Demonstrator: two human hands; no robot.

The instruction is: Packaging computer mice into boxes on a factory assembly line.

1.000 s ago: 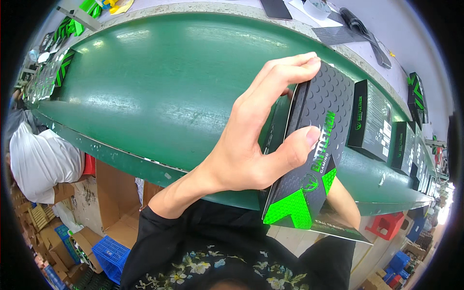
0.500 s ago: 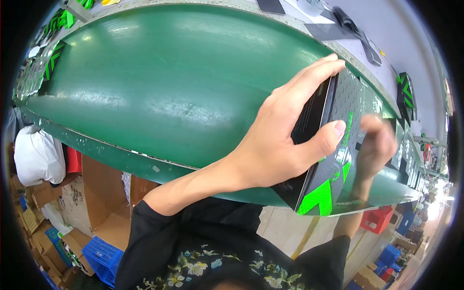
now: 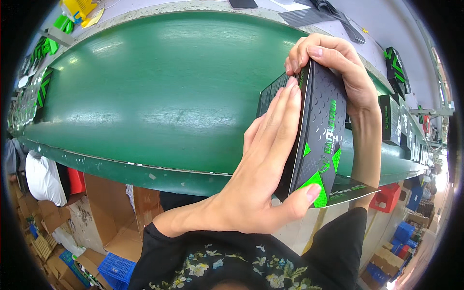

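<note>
A black cardboard box [image 3: 316, 130] with bright green markings stands on its edge above the near right of the green conveyor belt [image 3: 159, 92]. My left hand [image 3: 266, 169] grips it, fingers stretched along its left face and thumb over the green corner nearest me. My right hand [image 3: 343, 67] is wrapped round the box's far end, its fingers curled over the far top edge and touching near the left fingertips. From the box's near right end a dark printed flap [image 3: 355, 192] sticks out. The palm side of both hands is hidden.
More black and green boxes [image 3: 395, 118] line the belt at the right, others [image 3: 42, 96] at the far left. One dark box [image 3: 396, 70] stands on the ledge beyond. Below the belt's edge are a cardboard carton [image 3: 108, 208], a blue crate [image 3: 116, 270] and a red bin [image 3: 385, 198].
My right hand has moved from beside the box up to its far end and grasped it. My left fingers have slid down from the far edge onto the left face. The flap now shows.
</note>
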